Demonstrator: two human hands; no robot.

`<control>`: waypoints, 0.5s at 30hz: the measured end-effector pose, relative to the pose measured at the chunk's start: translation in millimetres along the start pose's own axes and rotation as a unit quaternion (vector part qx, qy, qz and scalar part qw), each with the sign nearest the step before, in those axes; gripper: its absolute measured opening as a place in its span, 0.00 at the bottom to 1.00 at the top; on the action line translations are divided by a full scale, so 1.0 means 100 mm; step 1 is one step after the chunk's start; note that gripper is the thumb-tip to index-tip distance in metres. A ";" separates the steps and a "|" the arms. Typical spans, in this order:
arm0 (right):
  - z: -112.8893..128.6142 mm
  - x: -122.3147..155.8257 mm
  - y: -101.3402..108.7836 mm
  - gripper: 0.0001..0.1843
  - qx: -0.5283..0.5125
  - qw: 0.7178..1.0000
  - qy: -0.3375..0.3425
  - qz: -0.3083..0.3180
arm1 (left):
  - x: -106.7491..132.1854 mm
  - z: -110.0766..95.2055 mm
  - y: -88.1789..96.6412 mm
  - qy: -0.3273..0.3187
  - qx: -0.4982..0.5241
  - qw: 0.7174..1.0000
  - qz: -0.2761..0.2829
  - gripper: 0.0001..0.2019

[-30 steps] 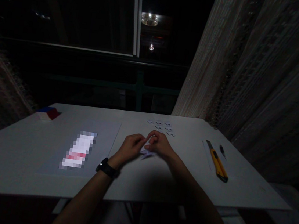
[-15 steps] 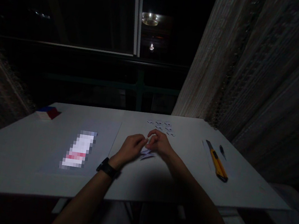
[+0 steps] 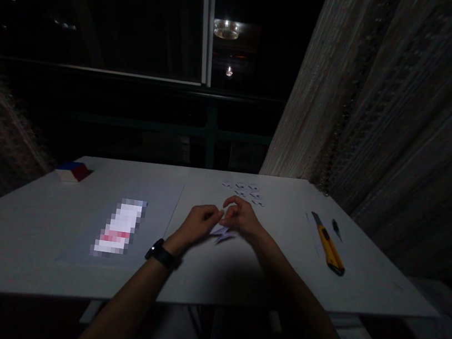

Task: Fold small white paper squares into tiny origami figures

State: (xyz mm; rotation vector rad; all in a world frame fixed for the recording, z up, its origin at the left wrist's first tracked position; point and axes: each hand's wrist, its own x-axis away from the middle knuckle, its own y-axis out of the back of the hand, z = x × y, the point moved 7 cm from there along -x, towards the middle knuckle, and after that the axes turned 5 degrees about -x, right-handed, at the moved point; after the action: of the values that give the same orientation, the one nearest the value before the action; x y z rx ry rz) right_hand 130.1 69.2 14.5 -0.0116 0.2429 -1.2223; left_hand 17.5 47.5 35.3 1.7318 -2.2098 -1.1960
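Pale, angular paper piece [image 3: 223, 234], pointed at its near side, located at mid-table between the hands, partly covered. Left hand [image 3: 201, 221] pinched on it; right hand [image 3: 241, 218] curled against it, grip cannot be told. Smooth white tabletop [image 3: 282, 216] extends rightward to a yellow utility knife [image 3: 328, 244]; straight near edge. Small flat cutouts [image 3: 244, 190] lie just beyond.

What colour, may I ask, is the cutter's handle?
The handle is yellow with a black end, as the head view shows.
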 end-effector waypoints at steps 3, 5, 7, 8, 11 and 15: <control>0.01 -0.01 0.02 0.22 0.006 1.000 0.009 -0.011 | -0.01 0.02 0.00 0.009 -0.022 1.000 -0.006 0.17; 0.01 -0.01 0.03 0.22 0.011 1.000 0.009 -0.016 | -0.01 0.02 0.02 0.006 -0.024 1.000 -0.019 0.16; 0.00 -0.01 0.05 0.22 0.009 1.000 0.005 -0.026 | -0.01 -0.01 0.06 -0.010 -0.009 0.999 -0.038 0.13; -0.01 -0.01 0.06 0.22 0.004 0.999 -0.001 -0.033 | -0.01 -0.03 0.07 -0.020 0.001 0.999 -0.046 0.12; -0.04 -0.01 0.11 0.22 -0.026 0.998 -0.019 -0.059 | 0.00 -0.05 0.08 -0.027 0.024 0.998 -0.049 0.10; -0.02 0.00 0.16 0.21 -0.072 0.994 -0.019 -0.079 | 0.01 0.00 0.06 0.005 0.053 0.998 -0.035 0.10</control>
State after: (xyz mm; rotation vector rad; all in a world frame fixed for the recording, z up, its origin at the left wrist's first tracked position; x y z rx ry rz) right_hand 144.5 75.0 10.0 -0.1816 0.3006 -1.3588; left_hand 12.9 47.1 38.4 1.8641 -2.2633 -1.0988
